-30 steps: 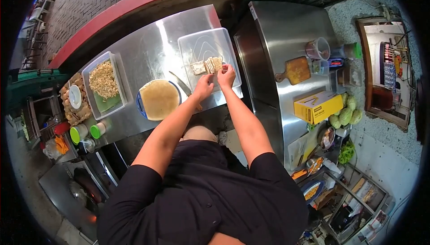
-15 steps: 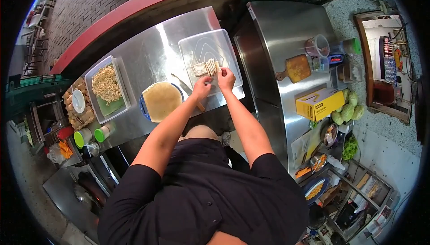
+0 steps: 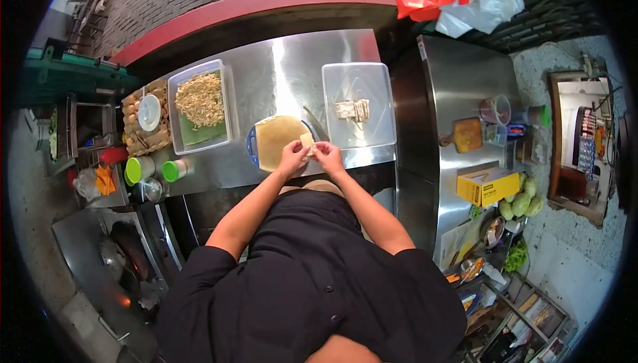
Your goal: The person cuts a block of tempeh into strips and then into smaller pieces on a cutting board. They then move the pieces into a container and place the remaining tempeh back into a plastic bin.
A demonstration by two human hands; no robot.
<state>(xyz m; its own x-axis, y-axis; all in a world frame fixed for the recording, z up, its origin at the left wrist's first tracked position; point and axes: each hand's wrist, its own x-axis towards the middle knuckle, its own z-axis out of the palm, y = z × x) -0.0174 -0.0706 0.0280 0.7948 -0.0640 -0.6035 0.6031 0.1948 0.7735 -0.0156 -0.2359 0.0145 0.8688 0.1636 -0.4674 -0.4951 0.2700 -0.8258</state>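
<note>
Both my hands are closed on a small pale spring roll (image 3: pixel 306 140), held between the fingertips just over the near right edge of a plate. My left hand (image 3: pixel 293 158) grips its left side and my right hand (image 3: pixel 328 157) pinches its right side. Beneath and to the left, the blue-rimmed plate (image 3: pixel 252 148) carries a stack of thin, round, pale wrappers (image 3: pixel 276 138). A knife (image 3: pixel 315 121) lies beside the plate, its lower part hidden by my hands. To the right, a clear plastic container (image 3: pixel 372 136) holds a small row of similar pale rolls (image 3: pixel 352 110).
A tub (image 3: pixel 230 107) of shredded filling (image 3: pixel 200 100) stands at the left on the steel table (image 3: pixel 256 57), beside egg trays (image 3: pixel 136 140). Green-lidded jars (image 3: pixel 174 170) sit near its front edge. A side counter (image 3: pixel 444 74) bears a chopping board (image 3: pixel 467 135) and a yellow box (image 3: pixel 488 186).
My hands have moved from the clear container leftward and nearer my body, to the plate, with the spring roll between them. The camera view has shifted too.
</note>
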